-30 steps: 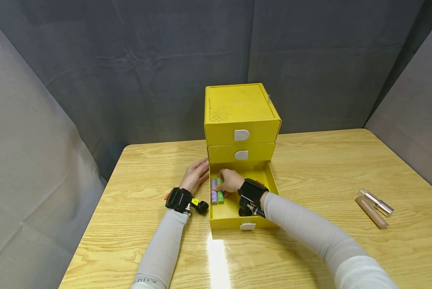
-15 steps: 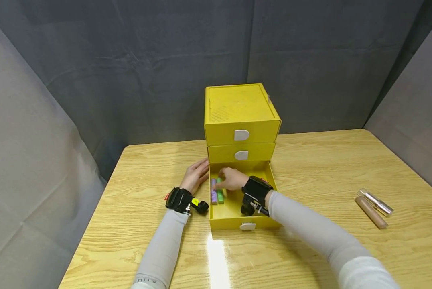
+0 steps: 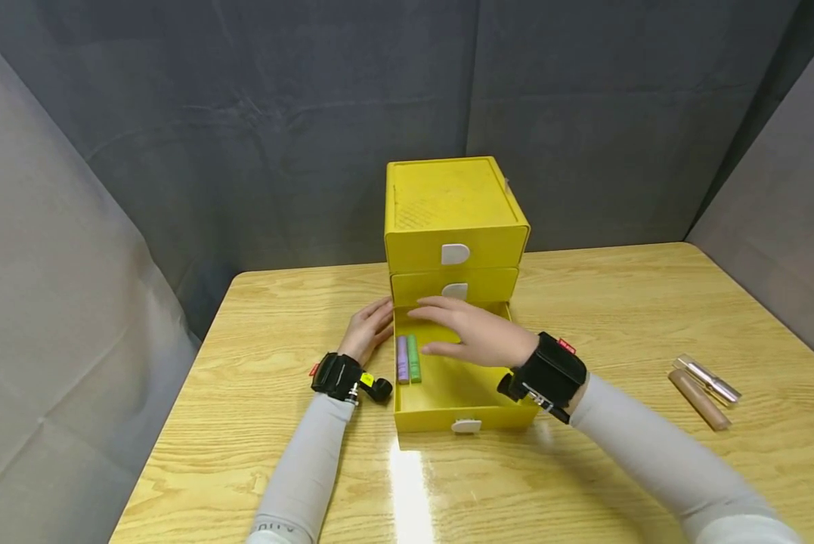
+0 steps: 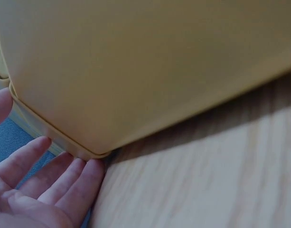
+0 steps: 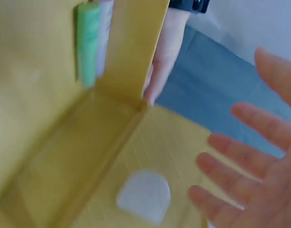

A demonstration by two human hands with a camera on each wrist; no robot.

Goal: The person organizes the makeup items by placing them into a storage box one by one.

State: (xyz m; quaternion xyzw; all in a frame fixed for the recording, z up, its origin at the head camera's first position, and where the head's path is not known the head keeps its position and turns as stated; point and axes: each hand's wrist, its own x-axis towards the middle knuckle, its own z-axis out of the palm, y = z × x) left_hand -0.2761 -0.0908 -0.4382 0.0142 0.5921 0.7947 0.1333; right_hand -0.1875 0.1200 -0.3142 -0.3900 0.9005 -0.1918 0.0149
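Observation:
A yellow drawer cabinet stands on the table with its bottom drawer pulled out. Inside that drawer, along its left wall, a purple tube and a green tube lie side by side. My right hand hovers over the drawer with fingers spread and nothing in it; the right wrist view shows its straight fingers apart from the green tube. My left hand touches the cabinet's left side near the drawer, fingertips against the yellow edge in the left wrist view.
To the right on the wooden table lie a brownish-pink tube and a shiny silver tube with a clear end. White handles sit on the drawer fronts. Grey cloth hangs behind the table.
My right hand has let go of the green tube, risen and moved right, its fingers now straightened. Both tubes stay in the drawer. My left hand has not moved.

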